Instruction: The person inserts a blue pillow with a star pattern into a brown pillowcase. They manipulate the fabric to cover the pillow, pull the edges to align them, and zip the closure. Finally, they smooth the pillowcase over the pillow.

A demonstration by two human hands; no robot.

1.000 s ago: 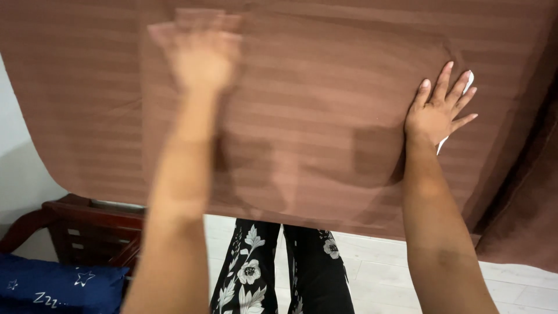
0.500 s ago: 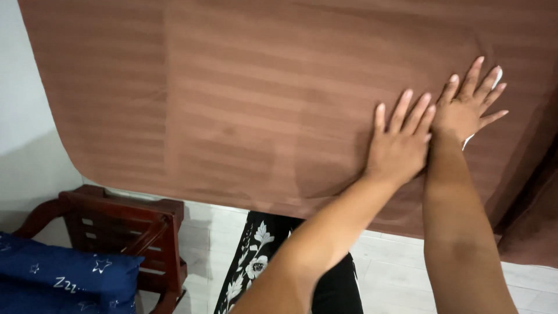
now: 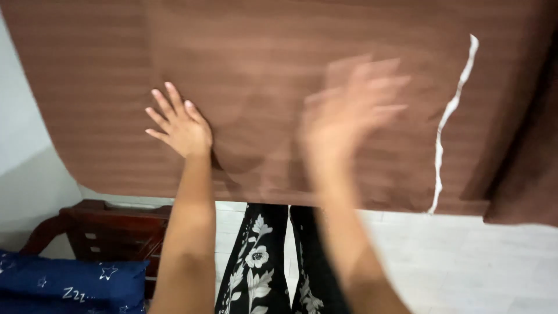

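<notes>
Brown striped sheet (image 3: 273,70) spread wide, filling the top of the view, its lower edge hanging over the near side; left hand (image 3: 180,125) flat on the cloth, fingers splayed and pointing up and left, palm pressed down, gripping nothing; small fold bunched in the fabric just right of that wrist; right hand (image 3: 349,110) a blur above the sheet, fingers apparently spread, open, nothing held; whether touching the cloth or just over it, cannot tell; both hands well apart, left near the middle-left of the sheet, right nearer the centre; thin white strip (image 3: 450,116) showing at the right, running down in a wavy line towards the lower edge; darker brown cloth (image 3: 523,174) hanging at the far right; below the edge, black trousers with a white flower print (image 3: 256,261), pale tiled floor (image 3: 465,261) to the right; dark wooden chair (image 3: 110,229) at lower left, blue cushion with stars (image 3: 70,285) lying on it.
</notes>
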